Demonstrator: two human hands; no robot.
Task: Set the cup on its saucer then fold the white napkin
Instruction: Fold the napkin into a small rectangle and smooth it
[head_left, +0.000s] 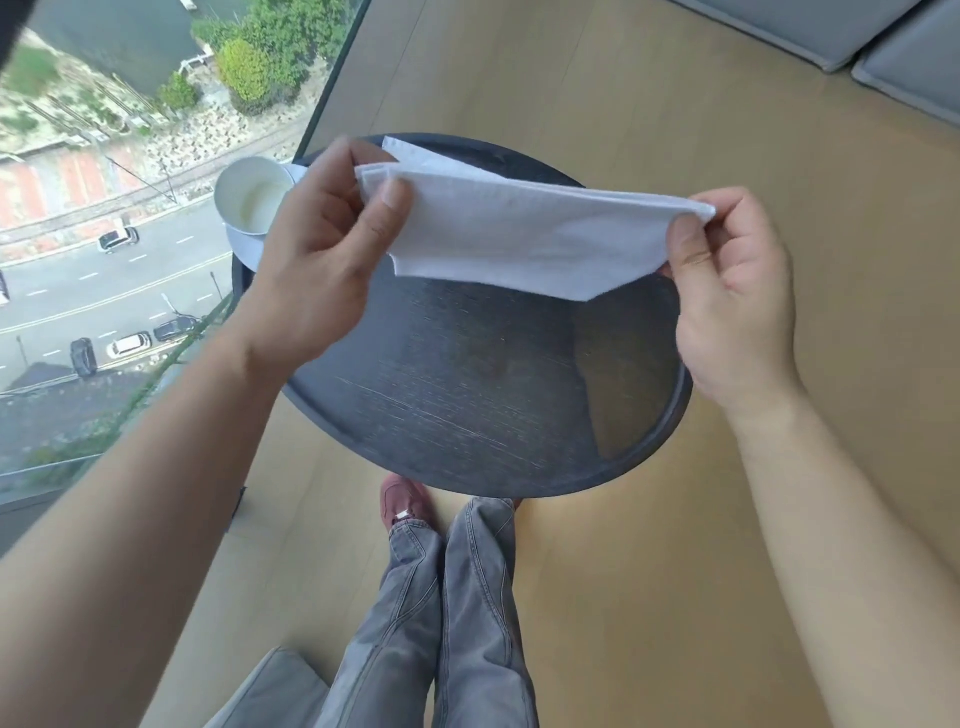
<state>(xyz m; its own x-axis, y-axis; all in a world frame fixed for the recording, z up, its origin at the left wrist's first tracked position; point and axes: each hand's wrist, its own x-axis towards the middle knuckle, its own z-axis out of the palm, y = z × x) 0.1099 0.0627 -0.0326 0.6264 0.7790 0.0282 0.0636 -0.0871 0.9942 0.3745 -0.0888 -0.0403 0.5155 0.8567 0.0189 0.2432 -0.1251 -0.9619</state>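
A white napkin (519, 228) hangs in the air above the round dark table (467, 395), doubled over into a long band. My left hand (322, 249) pinches its left end between thumb and fingers. My right hand (727, 291) pinches its right corner. At the table's far left edge a white cup (249, 200) stands upright on a white saucer (241, 249), partly hidden behind my left hand.
A glass wall (104, 208) runs along the left, close to the cup. Grey cushions (857, 47) lie at the far right, another (270, 691) near my legs. My legs and a red shoe (405, 504) are under the table's near edge. Pale wood floor surrounds the table.
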